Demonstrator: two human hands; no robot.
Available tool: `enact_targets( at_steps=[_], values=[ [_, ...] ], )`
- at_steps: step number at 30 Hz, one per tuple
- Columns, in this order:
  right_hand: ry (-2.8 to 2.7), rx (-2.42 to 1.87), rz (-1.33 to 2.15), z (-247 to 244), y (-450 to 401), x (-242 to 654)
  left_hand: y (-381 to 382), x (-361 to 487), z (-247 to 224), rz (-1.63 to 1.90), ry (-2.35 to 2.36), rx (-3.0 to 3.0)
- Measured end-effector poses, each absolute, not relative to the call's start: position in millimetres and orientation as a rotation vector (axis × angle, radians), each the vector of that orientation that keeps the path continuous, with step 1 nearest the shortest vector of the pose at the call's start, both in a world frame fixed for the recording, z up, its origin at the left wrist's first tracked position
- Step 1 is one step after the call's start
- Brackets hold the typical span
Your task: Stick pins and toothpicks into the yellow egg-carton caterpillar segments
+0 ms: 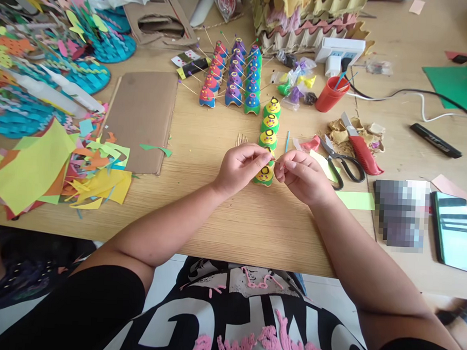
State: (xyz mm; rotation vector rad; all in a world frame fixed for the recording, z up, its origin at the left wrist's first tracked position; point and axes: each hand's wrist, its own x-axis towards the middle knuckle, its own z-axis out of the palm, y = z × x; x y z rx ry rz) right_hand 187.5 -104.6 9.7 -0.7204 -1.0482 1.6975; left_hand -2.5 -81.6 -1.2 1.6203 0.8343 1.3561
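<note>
My left hand [243, 167] is closed in a pinch on a thin toothpick, only a short bit of which shows at the fingertips. Fingertip to fingertip with it, my right hand [305, 175] is pinched too; what it holds is too small to make out. Both hands hover over a green and yellow egg-carton caterpillar [268, 139] with painted faces, partly covering its near end. Several loose toothpicks [242, 139] lie just beyond my left hand. Farther back stand a red caterpillar [215, 71], a purple one [235, 77] and a blue-green one [253, 83], with toothpicks sticking out.
Right: scissors [337, 161], a red-handled craft knife [362, 147], a black marker [436, 140], a phone [455, 231], a red cup [332, 94], a power strip [341, 48]. Left: a cardboard sheet [143, 122], paper scraps [97, 187], glue bottles [47, 92]. Egg cartons [301, 41] are stacked behind.
</note>
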Motion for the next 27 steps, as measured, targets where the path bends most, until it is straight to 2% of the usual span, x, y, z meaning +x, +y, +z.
enact_targets(
  at_steps=[19, 27],
  values=[
    [-1.084, -0.723, 1.681, 8.8, -105.5, 186.1, -81.6, -1.3, -2.0, 1.405, 0.910, 1.650],
    [-0.968, -0.683, 1.714, 12.4, -106.0, 181.1, -81.0, 0.3, -4.7, 1.318, 0.793, 1.458]
  ],
)
